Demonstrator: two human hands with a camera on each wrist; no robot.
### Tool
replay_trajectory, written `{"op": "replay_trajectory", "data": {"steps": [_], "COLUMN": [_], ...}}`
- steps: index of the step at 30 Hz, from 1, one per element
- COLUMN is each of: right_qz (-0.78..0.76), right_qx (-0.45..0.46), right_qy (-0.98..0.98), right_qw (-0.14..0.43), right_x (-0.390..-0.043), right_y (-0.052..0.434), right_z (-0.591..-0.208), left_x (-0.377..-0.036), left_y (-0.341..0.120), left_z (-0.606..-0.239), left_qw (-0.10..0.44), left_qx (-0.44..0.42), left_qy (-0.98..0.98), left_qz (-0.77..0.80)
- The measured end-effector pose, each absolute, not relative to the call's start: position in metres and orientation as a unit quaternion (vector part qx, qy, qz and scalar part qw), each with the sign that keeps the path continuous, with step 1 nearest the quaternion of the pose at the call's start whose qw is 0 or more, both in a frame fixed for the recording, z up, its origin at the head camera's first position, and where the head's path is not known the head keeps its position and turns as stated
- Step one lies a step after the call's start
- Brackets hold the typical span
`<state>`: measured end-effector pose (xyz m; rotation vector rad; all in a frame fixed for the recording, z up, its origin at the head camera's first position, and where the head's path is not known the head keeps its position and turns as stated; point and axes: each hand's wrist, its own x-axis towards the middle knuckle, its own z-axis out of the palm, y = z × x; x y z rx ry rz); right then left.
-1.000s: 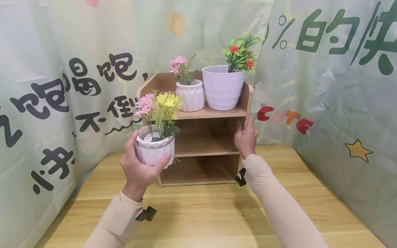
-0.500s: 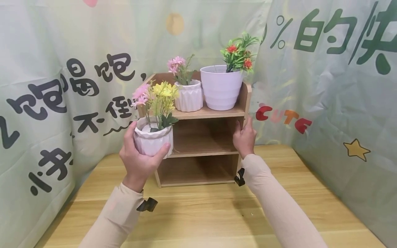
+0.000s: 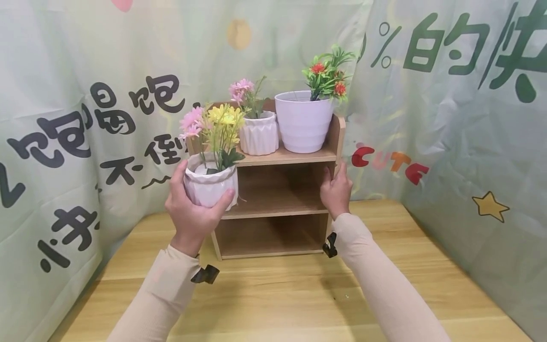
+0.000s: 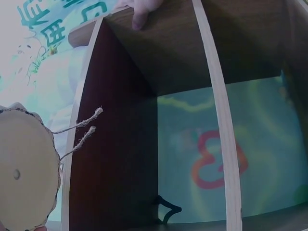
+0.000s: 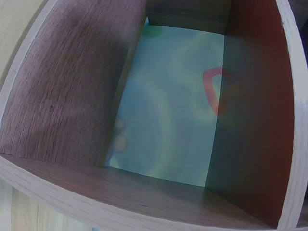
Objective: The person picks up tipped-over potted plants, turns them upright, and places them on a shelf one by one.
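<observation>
My left hand [image 3: 193,216] grips a white ruffled flowerpot [image 3: 210,189] with pink and yellow flowers, thumb across its front. The pot is in the air before the left end of a three-level wooden shelf [image 3: 273,213]. In the left wrist view its round base [image 4: 29,168] shows a small hole, and two ends of twine [image 4: 79,127] stick out beside it. My right hand [image 3: 337,192] holds the shelf's right side panel, its thumb [image 4: 139,19] on the inner face. On the top board stand a small white flowerpot [image 3: 259,137] with pink flowers and a larger white planter [image 3: 304,127] with red ones.
The shelf stands on a wooden table [image 3: 273,304]. Its two lower compartments have open backs, through which printed fabric [image 5: 163,96] shows. A printed cloth curtain [image 3: 141,52] hangs behind and on both sides. The top board has raised side panels.
My left hand has lifted the flowerpot, up towards the level of the top board. My right hand stays on the side panel, and the shelf has not moved.
</observation>
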<state>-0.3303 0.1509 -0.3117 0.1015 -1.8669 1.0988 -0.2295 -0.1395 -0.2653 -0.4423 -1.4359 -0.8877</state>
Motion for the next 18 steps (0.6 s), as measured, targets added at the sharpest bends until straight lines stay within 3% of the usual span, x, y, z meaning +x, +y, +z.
{"op": "replay_trajectory", "data": {"steps": [18], "right_qz": [0.439], "right_qx": [0.041], "right_qy": [-0.758], "right_qw": [0.481], "right_x": [-0.330], "right_y": [0.151], "right_z": [-0.312], "left_x": [-0.242], "left_y": [-0.135], "left_z": [-0.252], "left_qw": [0.665], "left_qx": [-0.181], "left_qy": [-0.601], "left_qz": [-0.405]}}
